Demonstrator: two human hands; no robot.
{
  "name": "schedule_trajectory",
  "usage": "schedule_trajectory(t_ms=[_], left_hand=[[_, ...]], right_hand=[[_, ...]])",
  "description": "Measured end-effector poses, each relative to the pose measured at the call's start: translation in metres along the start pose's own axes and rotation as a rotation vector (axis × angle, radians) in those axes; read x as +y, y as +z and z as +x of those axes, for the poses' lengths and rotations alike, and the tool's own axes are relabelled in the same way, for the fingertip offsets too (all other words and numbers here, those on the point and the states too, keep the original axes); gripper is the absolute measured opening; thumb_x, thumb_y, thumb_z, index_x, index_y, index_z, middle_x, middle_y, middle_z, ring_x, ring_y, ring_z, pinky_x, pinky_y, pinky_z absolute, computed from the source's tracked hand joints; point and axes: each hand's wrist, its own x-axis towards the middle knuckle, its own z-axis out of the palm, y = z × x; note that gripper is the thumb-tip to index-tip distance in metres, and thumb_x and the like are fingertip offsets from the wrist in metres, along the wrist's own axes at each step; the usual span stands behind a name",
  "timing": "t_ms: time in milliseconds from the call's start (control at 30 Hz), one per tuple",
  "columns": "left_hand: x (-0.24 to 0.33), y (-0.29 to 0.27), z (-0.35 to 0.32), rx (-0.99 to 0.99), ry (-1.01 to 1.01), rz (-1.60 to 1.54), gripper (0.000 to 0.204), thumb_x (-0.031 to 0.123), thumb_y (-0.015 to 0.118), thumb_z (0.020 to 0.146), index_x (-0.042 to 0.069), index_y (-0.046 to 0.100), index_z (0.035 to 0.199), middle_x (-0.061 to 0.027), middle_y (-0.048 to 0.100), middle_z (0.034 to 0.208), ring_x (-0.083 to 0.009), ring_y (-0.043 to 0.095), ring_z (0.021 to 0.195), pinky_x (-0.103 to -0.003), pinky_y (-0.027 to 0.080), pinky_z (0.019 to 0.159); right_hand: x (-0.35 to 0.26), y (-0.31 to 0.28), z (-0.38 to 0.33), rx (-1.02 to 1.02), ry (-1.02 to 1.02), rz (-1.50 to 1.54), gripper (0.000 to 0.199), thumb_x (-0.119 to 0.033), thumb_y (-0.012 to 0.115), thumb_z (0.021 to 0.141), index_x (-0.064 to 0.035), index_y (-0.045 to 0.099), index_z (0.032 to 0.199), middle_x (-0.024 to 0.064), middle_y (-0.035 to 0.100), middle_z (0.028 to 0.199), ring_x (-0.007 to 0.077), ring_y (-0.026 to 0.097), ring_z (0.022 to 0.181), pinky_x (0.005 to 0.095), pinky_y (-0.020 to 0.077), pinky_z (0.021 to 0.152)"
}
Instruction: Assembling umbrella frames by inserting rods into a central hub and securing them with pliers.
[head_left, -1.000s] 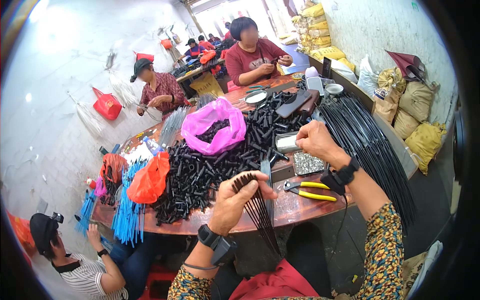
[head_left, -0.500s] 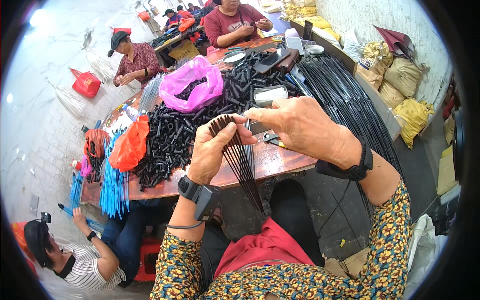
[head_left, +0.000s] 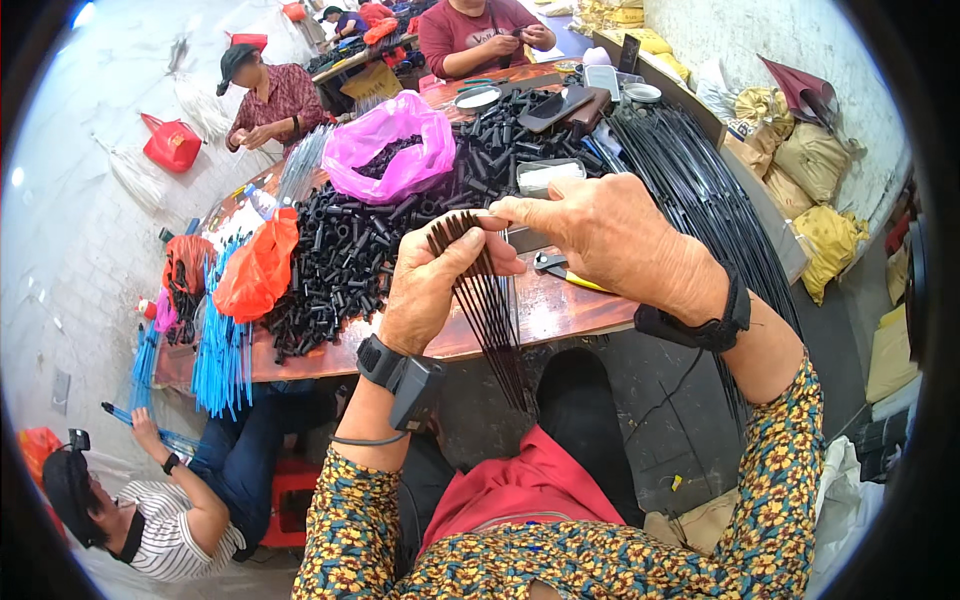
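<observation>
My left hand (head_left: 418, 290) is closed round a fan of thin black rods (head_left: 487, 310). Their upper ends spread above my thumb, and the lower ends hang past the table edge. From the right, my right hand (head_left: 615, 240) meets the left fingertips beside the rod tops. Its index finger reaches across while the other fingers curl under; whatever they pinch is hidden. Under that hand lie pliers (head_left: 552, 264) with a yellow handle, partly covered. A small white-filled tray (head_left: 550, 178) sits just beyond my hands, alongside a heap of short black tubes (head_left: 335, 255).
A pink bag (head_left: 390, 170) rests on the heap, with an orange bag (head_left: 257, 280) and blue rods (head_left: 222, 350) at the left. Long black rods (head_left: 690, 180) cover the table's right side. A phone (head_left: 556, 108) lies farther back. Other people work around the table.
The view has shifted slightly, and the pliers show more. Both hands stay together at the rod tops, with the fan of rods still in my left hand and hanging a little steeper.
</observation>
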Motion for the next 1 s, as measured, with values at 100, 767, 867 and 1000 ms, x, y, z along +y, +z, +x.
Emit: schedule_trajectory(t_ms=[100, 767, 867, 1000], left_hand=[[-0.002, -0.001, 0.0, 0.01, 0.002, 0.012, 0.024, 0.017, 0.05, 0.1, -0.002, 0.06, 0.109, -0.0118, 0.067, 0.09, -0.0231, 0.069, 0.085, -0.035, 0.056, 0.08], [-0.003, -0.004, -0.004, -0.009, 0.024, 0.043, 0.027, 0.017, 0.051, 0.099, -0.003, 0.059, 0.115, -0.0129, 0.068, 0.094, -0.0268, 0.069, 0.086, -0.038, 0.056, 0.082], [-0.003, -0.004, -0.002, -0.029, 0.031, 0.048, 0.028, 0.017, 0.05, 0.099, -0.004, 0.058, 0.116, -0.0118, 0.068, 0.094, -0.025, 0.069, 0.086, -0.036, 0.056, 0.082], [-0.001, 0.003, 0.0, -0.043, 0.016, 0.121, 0.03, 0.017, 0.05, 0.1, -0.005, 0.057, 0.118, -0.0104, 0.067, 0.093, -0.0228, 0.069, 0.086, -0.035, 0.056, 0.082]], right_hand=[[-0.002, 0.0, 0.002, 0.006, -0.024, -0.02, 0.036, -0.011, 0.06, 0.081, -0.0234, 0.063, 0.114, 0.0093, 0.061, 0.072, 0.027, 0.065, 0.068, 0.039, 0.0514, 0.059], [0.005, 0.003, 0.009, -0.035, -0.017, 0.062, 0.035, -0.012, 0.057, 0.084, -0.0264, 0.064, 0.114, 0.0112, 0.059, 0.075, 0.0294, 0.064, 0.07, 0.0405, 0.0512, 0.06], [0.005, -0.009, 0.014, -0.071, -0.013, 0.017, 0.031, -0.012, 0.057, 0.083, -0.0263, 0.066, 0.11, 0.0117, 0.058, 0.077, 0.0301, 0.064, 0.07, 0.0408, 0.0509, 0.06], [0.012, -0.011, 0.019, -0.052, -0.022, 0.085, 0.023, -0.013, 0.058, 0.083, -0.0239, 0.069, 0.101, 0.0122, 0.057, 0.082, 0.0306, 0.063, 0.073, 0.0418, 0.0507, 0.062]])
